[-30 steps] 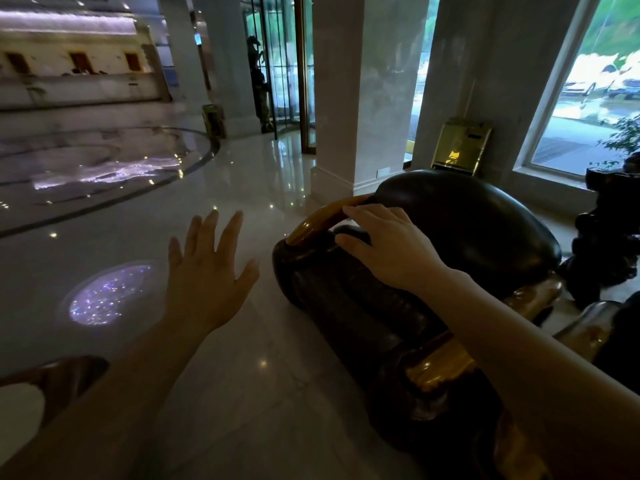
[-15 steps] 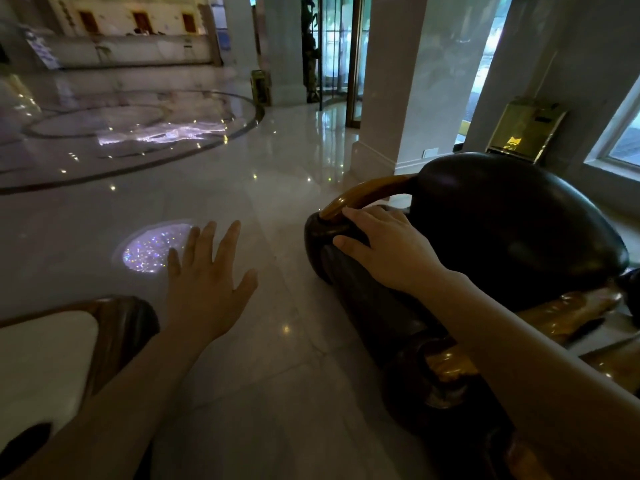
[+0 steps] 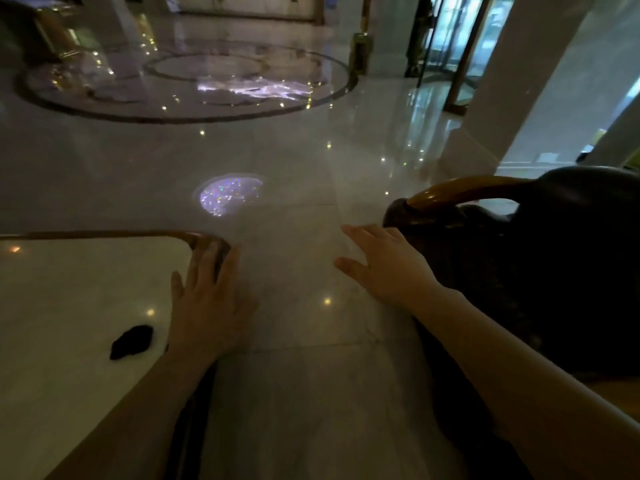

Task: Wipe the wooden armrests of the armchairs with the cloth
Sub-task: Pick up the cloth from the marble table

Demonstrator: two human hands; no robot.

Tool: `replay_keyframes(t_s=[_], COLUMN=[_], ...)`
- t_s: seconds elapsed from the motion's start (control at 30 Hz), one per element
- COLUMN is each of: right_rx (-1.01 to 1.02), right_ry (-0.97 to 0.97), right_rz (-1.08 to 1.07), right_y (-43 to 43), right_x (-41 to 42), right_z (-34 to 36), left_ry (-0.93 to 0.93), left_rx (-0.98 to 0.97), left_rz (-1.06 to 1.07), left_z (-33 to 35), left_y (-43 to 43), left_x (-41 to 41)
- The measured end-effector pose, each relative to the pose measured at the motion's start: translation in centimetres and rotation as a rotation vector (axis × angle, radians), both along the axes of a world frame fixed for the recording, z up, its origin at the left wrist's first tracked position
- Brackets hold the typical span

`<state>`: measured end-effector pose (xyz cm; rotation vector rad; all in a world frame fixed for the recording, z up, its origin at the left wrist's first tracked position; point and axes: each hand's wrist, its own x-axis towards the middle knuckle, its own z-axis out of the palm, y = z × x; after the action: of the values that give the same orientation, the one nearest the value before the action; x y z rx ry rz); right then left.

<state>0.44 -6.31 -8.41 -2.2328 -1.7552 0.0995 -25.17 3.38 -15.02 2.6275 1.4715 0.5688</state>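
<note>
Both grips open and empty: left hand (image 3: 211, 306) near dark cloth (image 3: 131, 341), right hand (image 3: 388, 268) beside armrest (image 3: 460, 192).

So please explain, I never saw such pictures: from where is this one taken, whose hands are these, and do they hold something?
The picture comes from a camera worn on a person's head, looking forward and down, so you see that person's own two bare arms. The left hand is spread open over the corner of a white marble table; a small dark cloth lies on that table, not held. The right hand is open too, beside a dark armchair with a curved wooden armrest. Below is a shiny lobby floor. Neither hand holds anything.
</note>
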Motion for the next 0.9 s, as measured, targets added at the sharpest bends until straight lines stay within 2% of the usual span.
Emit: replay_keyframes(t_s=[0.43,0.9], right_rx=[-0.088,-0.237], right_ry=[0.099,0.148], right_rz=[0.224,0.516], right_y=[15.1,29.4], right_x=[-16.1,-19.0], right_z=[-3.9,-12.4], left_ry=[0.076,0.085], left_rx=[-0.120,-0.267], left_rz=[0.250,0.549], left_z=[-5.2,-14.1], left_y=[7.8,13.7], left_x=[-16.6,-20.5])
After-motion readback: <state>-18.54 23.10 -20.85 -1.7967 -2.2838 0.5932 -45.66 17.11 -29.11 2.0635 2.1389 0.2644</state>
